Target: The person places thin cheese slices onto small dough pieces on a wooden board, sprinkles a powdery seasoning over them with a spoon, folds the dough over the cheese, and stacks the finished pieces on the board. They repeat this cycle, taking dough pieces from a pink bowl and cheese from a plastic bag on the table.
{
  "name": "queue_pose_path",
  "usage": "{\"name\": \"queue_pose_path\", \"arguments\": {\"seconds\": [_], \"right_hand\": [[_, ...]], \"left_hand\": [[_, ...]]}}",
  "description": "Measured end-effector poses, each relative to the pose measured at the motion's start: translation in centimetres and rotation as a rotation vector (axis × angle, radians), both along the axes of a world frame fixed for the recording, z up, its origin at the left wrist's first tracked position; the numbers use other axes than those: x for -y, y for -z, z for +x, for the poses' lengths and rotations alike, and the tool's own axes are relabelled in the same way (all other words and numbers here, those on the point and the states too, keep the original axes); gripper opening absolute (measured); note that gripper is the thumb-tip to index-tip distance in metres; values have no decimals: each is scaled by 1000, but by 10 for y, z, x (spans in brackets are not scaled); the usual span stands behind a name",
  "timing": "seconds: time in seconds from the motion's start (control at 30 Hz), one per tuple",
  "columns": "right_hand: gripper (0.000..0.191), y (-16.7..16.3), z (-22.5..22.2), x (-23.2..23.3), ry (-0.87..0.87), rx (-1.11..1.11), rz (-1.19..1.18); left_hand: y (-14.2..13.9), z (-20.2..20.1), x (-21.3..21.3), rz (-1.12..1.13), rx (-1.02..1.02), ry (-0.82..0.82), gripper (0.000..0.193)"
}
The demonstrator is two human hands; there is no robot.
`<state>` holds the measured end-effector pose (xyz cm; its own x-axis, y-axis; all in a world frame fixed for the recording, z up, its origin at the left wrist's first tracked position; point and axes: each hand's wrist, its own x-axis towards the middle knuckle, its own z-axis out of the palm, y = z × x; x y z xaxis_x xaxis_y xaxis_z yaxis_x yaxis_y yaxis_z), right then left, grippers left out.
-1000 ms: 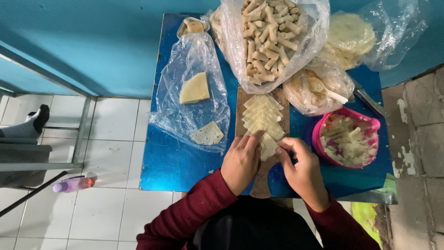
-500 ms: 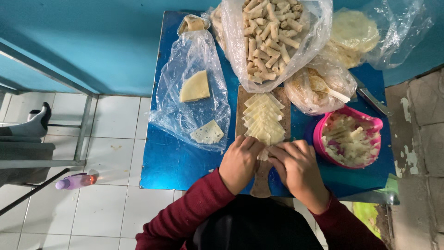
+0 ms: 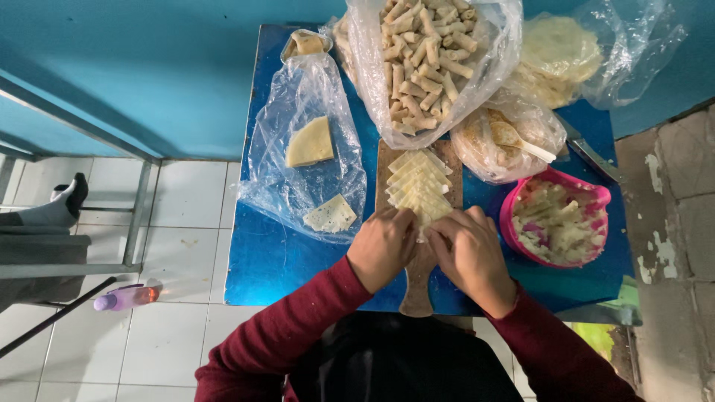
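My left hand [image 3: 383, 246] and my right hand [image 3: 470, 255] meet over the near end of a wooden board [image 3: 415, 286] on a small blue table [image 3: 268, 257]. Both press on the nearest pale wrapper of a fanned stack of wrappers [image 3: 418, 186]; fingers curl around it, and what lies under them is hidden. A pink bowl of chopped filling [image 3: 558, 222] stands just right of my right hand. A clear bag of finished rolls [image 3: 421, 56] sits beyond the board.
A flat plastic bag [image 3: 305, 156] with two wrapper pieces lies left of the board. Bags of round sheets [image 3: 560, 59] and of filling with a spoon [image 3: 506, 138] sit at the back right. A purple bottle [image 3: 123, 298] lies on the tiled floor; another person's socked foot [image 3: 63, 202] shows far left.
Both hands have drawn closer together on the nearest wrapper and slid slightly toward me. The other things stay put.
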<state>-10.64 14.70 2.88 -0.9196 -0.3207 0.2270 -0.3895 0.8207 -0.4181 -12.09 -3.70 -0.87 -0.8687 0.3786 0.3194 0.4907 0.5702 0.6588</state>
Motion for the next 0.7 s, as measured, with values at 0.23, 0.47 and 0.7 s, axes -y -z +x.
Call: {"name": "queue_pose_path", "arguments": {"seconds": [0.23,0.47,0.7], "right_hand": [[13,-1,-3,-3,-132,-117,-66],[13,2,-3,-4,-136,-105,-3],[5,3,-22,-8,-155,30,-148]], "left_hand": [[-3,-2,6,-95,-31,102,21],[1,-3,3,-147,-88,100,11],[-4,-18,11,25,182,104,13]]}}
